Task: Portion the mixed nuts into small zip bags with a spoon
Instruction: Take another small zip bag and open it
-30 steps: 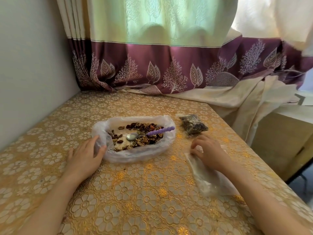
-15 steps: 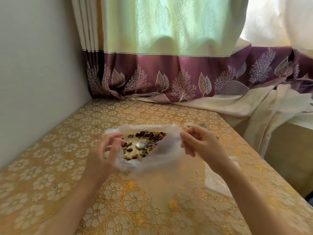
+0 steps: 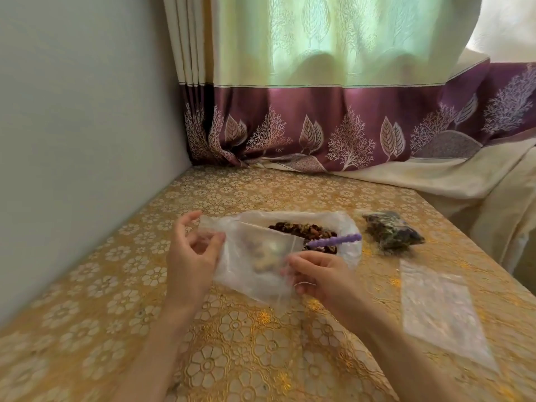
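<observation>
From my head camera, looking down at the table (image 3: 87, 285) with its gold flowered cover, I hold a small clear zip bag (image 3: 255, 265) up in front of me with both hands, just above the near edge of the big plastic bag of mixed nuts (image 3: 304, 230). My left hand (image 3: 191, 256) is on the bag's left edge, thumb and forefinger pinching the film there while the other fingers curl loosely above it. My right hand (image 3: 316, 277) grips the bag's right edge, fingers curled in and pinching the plastic between thumb and fingertips. The bag is blurred, and through it I see pale and dark shapes, but I cannot tell whether they lie inside it or behind it. The nuts sit in a dark heap inside the big open bag, which lies on the table just beyond my hands. The spoon (image 3: 333, 240), with its purple ridged handle, rests in that heap, handle pointing right, its bowl hidden behind the bag I hold. To the right of the big bag, well apart from my hands, lies a filled zip bag (image 3: 391, 235), dark with nuts. Nearer and further right, flat clear empty zip bags (image 3: 438, 309) lie on the table. A wall (image 3: 72, 126) stands at the left and a green and purple curtain (image 3: 319, 97) hangs at the far side
</observation>
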Demonstrator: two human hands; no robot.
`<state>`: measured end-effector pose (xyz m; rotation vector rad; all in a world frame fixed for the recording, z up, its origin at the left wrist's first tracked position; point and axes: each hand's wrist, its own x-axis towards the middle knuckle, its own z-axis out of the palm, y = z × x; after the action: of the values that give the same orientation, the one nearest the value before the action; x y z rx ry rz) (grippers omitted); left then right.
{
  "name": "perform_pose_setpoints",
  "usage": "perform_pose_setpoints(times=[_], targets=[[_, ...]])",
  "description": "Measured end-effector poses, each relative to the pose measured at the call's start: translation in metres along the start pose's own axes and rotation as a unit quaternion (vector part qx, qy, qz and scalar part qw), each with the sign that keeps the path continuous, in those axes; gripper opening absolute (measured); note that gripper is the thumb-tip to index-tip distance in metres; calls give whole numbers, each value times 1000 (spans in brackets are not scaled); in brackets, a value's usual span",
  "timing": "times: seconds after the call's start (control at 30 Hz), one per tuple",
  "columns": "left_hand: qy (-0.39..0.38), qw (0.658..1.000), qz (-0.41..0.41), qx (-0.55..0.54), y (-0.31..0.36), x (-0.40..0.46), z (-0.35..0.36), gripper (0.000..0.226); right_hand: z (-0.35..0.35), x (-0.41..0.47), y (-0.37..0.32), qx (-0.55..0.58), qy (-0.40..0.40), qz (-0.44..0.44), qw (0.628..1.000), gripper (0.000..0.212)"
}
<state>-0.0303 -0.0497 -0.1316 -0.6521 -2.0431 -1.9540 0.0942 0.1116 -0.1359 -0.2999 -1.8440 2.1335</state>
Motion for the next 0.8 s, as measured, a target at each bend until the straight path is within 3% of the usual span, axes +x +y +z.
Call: perform_pose_setpoints(times=[0.1,0.23,0.3,0.37,0.43,0.53,0.63,0.8], targets=[[6,999,28,42,0,1,0,45,-1,-1,3,-10,-19,27,999,13],[37,997,3,64,3,0,-3,42,-2,1,9,-30,46,12,998,13],[44,993,45,99,8,-3,-3,35,-2,2,10,-23,72,2,997,16],[-13,989,99,113,14,-10,3,23,-3,1,11,-18,81,-6,997,20],[-123,975,146,115,19,-22,13,10,-1,1,11,-22,84,-12,996,27],[-221,940,206,156,16,-36,25,25,4,-1,12,-29,75,-26,996,30],[-245,946,163,136,11,-39,30,43,7,-2,13,-26,52,-37,998,32],[-276,953,102,75,13,-37,28,26,11,-4,12,-23,20,-57,998,32]])
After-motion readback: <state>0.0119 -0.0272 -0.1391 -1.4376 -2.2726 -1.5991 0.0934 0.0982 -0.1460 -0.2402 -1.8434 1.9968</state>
